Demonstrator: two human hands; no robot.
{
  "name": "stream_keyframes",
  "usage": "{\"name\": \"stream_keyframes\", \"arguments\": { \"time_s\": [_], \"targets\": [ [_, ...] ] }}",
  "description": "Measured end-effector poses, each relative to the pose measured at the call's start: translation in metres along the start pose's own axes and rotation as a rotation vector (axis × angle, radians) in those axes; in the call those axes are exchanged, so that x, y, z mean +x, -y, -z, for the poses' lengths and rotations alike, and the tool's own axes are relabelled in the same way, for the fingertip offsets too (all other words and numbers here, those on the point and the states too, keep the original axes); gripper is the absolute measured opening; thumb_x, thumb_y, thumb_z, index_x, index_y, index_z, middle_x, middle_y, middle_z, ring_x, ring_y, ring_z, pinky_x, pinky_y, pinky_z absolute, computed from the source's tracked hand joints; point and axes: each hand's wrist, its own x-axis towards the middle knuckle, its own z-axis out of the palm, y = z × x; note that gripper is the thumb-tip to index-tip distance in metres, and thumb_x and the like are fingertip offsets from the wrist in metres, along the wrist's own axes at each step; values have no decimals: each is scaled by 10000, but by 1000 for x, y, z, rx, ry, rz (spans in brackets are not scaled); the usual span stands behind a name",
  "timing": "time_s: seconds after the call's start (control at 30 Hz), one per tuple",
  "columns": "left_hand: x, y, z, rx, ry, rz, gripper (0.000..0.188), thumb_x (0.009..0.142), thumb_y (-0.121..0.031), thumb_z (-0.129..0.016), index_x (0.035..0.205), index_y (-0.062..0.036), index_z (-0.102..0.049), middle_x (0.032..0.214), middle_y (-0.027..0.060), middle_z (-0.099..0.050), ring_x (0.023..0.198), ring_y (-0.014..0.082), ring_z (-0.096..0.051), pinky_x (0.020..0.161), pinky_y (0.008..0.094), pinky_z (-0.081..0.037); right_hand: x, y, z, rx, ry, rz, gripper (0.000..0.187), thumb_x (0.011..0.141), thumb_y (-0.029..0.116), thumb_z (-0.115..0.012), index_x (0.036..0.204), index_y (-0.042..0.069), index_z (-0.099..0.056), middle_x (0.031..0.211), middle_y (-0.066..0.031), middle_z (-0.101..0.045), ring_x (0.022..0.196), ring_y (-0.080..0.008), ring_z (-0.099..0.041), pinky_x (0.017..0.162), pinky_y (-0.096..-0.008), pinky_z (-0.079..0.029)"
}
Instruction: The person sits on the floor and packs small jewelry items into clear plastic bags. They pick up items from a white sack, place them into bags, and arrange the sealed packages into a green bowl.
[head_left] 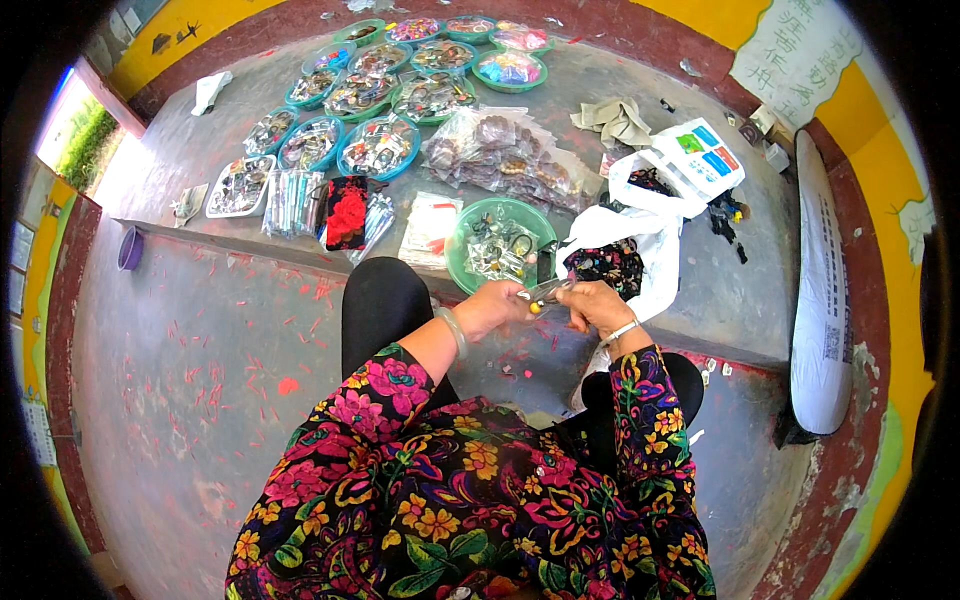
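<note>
Between my two hands, in front of my knees, is a small clear plastic bag (548,292) with something dark and a yellow bit at it. My left hand (494,308) pinches its left side, a pale bangle on the wrist. At its other side, my right hand (595,306) has its fingers closed on the bag; a white band circles that wrist. Just beyond them stands a green basin (465,228) holding several small clear packets (500,250). Beside my right hand, a white plastic bag (657,270) lies open around dark, multicoloured-speckled contents (606,268).
Blue and green basins (377,172) of small packaged items crowd the raised platform. A heap of clear bags with brown contents (510,160) lies behind the green basin. Nearer are a white tray (240,212), a red and black packet (347,215) and the platform edge. Red scraps litter the floor.
</note>
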Motion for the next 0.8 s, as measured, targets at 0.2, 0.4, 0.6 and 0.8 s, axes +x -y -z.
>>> {"name": "stream_keyframes", "arguments": {
  "time_s": [0.2,0.4,0.6,0.8],
  "targets": [
    [-3,-5,-3,-15,-80,-55,231,750,-6,-603,967,-3,-522,792,52,-581,702,115,-590,543,205,-469,-1,2,0,-88,-35,-36,340,785,262,-608,570,4,-556,424,-58,-495,337,-118,-435,350,-246,-335],
    [1,2,-2,-179,-56,-91,256,752,40,-581,993,9,-500,843,81,-583,725,138,-602,624,222,-508,-2,2,0,39,-30,-82,264,769,203,-615,611,-5,-580,411,-58,-482,322,-126,-415,365,-251,-342],
    [2,0,-1,-156,-77,-145,406,746,49,-577,1114,9,-410,863,111,-589,749,172,-610,635,245,-497,-4,-3,-8,364,-43,-40,207,797,170,-595,800,-35,-628,389,-34,-441,309,-122,-370,411,-251,-357],
    [-2,-4,-3,-174,-184,-160,438,746,38,-580,1149,-3,-414,872,106,-589,748,181,-609,638,257,-483,-5,-3,-16,474,2,-65,209,810,164,-585,885,-27,-619,392,-21,-430,316,-114,-351,396,-250,-312]
  ]
}}
